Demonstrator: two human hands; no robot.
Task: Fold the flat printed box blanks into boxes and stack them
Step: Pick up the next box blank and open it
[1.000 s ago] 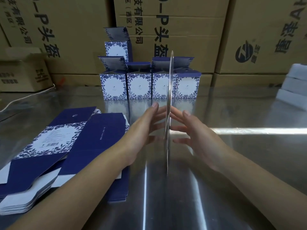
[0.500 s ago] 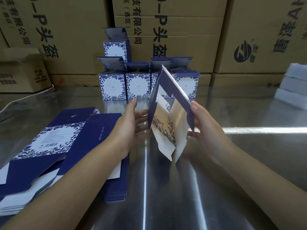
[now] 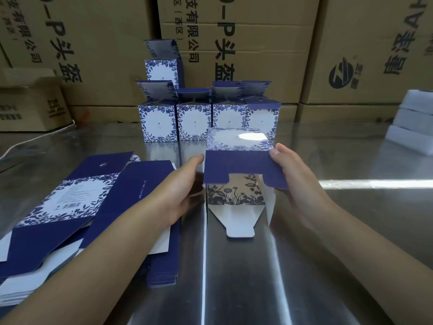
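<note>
A blue-and-white printed box blank (image 3: 239,165), opened into a square tube, lies between my hands over the steel table, its open end and white flaps facing me. My left hand (image 3: 185,184) holds its left side, thumb on the top edge and fingers underneath. My right hand (image 3: 293,174) grips the right side, thumb on the blue top flap. Two piles of flat blanks (image 3: 82,207) lie at the left. Several folded boxes (image 3: 192,120) stand in a row at the back, with one more box (image 3: 161,71) stacked on top.
The shiny steel table (image 3: 328,231) stretches to the right and in front. Big brown cartons (image 3: 234,43) wall off the back. A small open carton (image 3: 30,106) sits at the far left. White packs (image 3: 412,123) are stacked at the right edge.
The blank, first pressed flat and edge-on between my palms, has opened into a tube and turned, so that its open end faces me. Both hands moved apart to its sides.
</note>
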